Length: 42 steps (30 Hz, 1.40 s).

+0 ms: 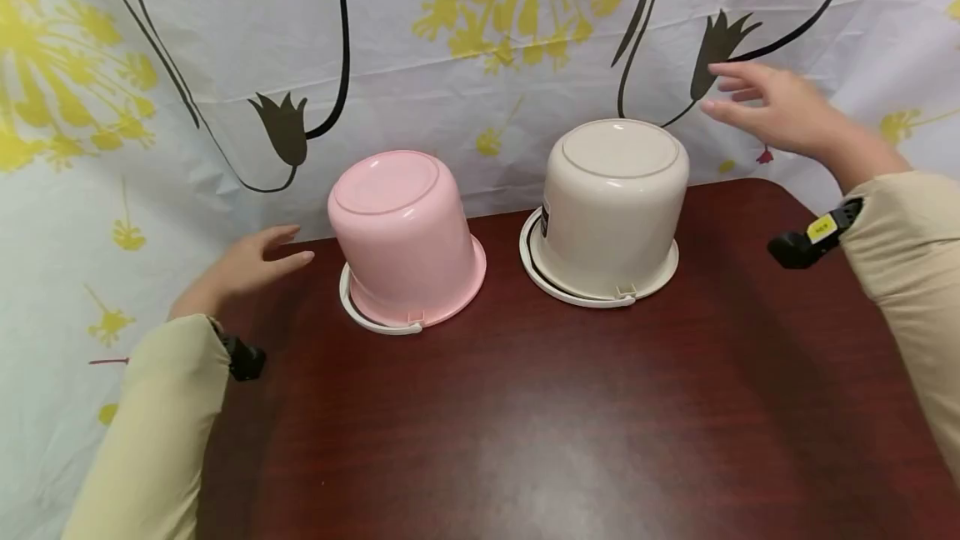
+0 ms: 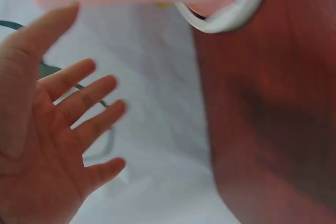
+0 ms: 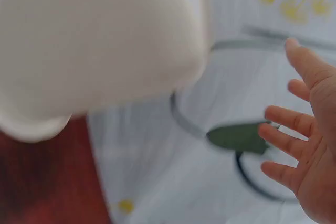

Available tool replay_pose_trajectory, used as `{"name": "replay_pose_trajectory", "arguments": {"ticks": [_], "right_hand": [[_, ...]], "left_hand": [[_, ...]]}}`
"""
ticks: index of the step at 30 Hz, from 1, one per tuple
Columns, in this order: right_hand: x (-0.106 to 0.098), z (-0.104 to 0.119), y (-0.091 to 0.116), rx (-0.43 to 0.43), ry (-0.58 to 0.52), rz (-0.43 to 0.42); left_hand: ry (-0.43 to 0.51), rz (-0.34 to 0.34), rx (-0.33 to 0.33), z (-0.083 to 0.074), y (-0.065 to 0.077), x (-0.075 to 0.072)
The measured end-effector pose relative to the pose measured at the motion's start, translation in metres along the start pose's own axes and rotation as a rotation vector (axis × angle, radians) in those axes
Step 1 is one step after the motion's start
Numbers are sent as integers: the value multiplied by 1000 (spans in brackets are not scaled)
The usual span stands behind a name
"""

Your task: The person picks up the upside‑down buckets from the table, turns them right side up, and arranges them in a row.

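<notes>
Two buckets stand upside down on the dark red table, a pink bucket [image 1: 405,232] on the left and a cream bucket [image 1: 611,215] on the right. Each has a white handle lying around its rim on the table. To the left of the pink bucket, my left hand [image 1: 243,269] is held apart from it, fingers spread and nothing in them. My right hand [image 1: 787,107] is raised to the right of the cream bucket, level with its upturned base, also holding nothing. In the right wrist view its fingers [image 3: 289,121] are spread beside the cream bucket's side.
The table [image 1: 480,423] has a glossy wood-grain top. Behind it hangs a white curtain [image 1: 420,90] with yellow and dark flower prints, close behind both buckets. A black wrist device [image 1: 813,236] sits on the right sleeve and another wrist device [image 1: 243,357] on the left.
</notes>
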State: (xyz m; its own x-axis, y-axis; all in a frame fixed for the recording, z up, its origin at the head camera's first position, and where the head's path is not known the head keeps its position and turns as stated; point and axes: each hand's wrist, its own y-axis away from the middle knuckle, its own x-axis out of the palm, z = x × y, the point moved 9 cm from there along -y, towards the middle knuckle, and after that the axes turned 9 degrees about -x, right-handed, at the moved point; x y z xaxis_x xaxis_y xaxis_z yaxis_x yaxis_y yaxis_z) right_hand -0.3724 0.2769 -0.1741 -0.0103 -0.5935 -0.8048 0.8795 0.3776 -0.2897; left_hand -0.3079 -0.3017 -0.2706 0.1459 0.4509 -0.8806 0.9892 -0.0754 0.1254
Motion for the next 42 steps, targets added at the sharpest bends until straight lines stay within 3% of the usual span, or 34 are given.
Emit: {"name": "replay_pose_trajectory", "arguments": {"ticks": [5,8,12,17,23,29,35,42], "right_hand": [[5,51,-8,-95,-5,-26],[14,84,-9,-196,29,-11],[34,122,-8,-328,85,10],[68,150,-10,-407,89,77],[112,163,-22,-490,43,141],[160,166,-26,-511,23,259],[206,160,-29,-527,0,334],[254,147,-33,-496,-121,381]], "left_hand": [[46,-36,72,-22,10,-6],[36,-66,113,-35,15,-5],[38,-61,157,-48,16,6],[36,-47,179,-52,12,28],[53,-30,224,-49,7,58],[82,11,238,-46,4,84],[117,24,236,-42,1,99],[111,25,202,-35,-3,108]]}}
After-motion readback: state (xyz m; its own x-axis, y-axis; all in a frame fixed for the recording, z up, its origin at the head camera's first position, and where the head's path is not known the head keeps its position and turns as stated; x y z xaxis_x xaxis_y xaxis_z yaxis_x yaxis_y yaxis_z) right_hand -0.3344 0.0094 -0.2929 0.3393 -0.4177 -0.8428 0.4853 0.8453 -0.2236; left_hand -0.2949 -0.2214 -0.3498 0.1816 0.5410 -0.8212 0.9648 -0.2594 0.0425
